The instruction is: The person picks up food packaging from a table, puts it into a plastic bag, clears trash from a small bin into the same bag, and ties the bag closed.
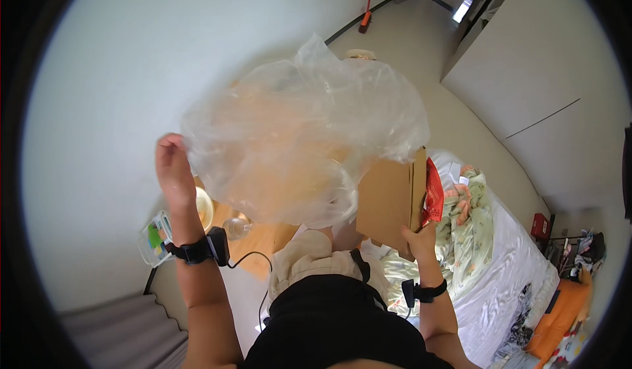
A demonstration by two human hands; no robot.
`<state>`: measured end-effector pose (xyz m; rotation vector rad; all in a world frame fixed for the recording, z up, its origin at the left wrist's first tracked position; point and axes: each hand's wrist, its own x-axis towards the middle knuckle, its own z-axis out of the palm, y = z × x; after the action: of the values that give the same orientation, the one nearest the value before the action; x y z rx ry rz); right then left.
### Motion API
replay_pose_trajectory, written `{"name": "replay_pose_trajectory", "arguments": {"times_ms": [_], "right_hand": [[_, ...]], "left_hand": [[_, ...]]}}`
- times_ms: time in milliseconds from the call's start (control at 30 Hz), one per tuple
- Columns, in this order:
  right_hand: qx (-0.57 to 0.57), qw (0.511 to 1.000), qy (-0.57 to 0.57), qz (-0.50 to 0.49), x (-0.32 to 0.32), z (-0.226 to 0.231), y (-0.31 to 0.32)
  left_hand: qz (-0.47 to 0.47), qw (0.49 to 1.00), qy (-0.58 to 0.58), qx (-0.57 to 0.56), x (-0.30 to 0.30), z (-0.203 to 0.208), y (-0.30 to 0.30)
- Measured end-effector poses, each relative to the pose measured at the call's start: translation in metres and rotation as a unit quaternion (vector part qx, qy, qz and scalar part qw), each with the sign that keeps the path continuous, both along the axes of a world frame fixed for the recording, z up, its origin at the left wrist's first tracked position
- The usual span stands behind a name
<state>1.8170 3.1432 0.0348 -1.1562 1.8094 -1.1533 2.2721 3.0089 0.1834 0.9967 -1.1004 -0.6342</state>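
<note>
Translucent plastic bag (296, 125) billows over the wooden table (255, 247); cardboard box (385, 201) at the table's right. Our right hand (419, 240) pinches the box's lower edge; our left hand (174, 165) curls at the bag's margin, pinch unclear. We'd best draw film gently, box steady.

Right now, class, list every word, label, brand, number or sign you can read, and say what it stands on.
No text can be read.
Red packet beside the cardboard box: pale marks, too small and blurred to read.
Cardboard box: no print shows on its visible face.
Translucent plastic bag: no print makes out.
</note>
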Motion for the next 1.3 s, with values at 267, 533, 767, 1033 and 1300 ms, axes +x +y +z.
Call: {"name": "replay_pose_trajectory", "arguments": {"times_ms": [267,533,767,1033,1300], "right_hand": [[0.063,0.996,0.014,0.063,0.006,0.02,-0.118],[0.125,0.97,0.105,0.18,0.037,0.01,-0.226],[0.155,0.922,0.112,0.336,0.026,-0.011,-0.296],[0.154,0.884,0.17,0.407,-0.026,0.025,-0.355],[0.096,0.884,0.214,0.405,-0.1,0.043,-0.388]], "left_hand": [[-0.056,0.98,-0.008,0.192,0.007,-0.126,-0.073],[0.05,0.862,-0.268,0.427,-0.043,-0.198,-0.08],[-0.171,0.632,-0.29,0.698,-0.163,-0.304,-0.102],[0.069,0.68,-0.272,0.677,-0.173,-0.436,-0.09],[0.104,0.784,-0.086,0.606,-0.203,-0.275,-0.186]]}}
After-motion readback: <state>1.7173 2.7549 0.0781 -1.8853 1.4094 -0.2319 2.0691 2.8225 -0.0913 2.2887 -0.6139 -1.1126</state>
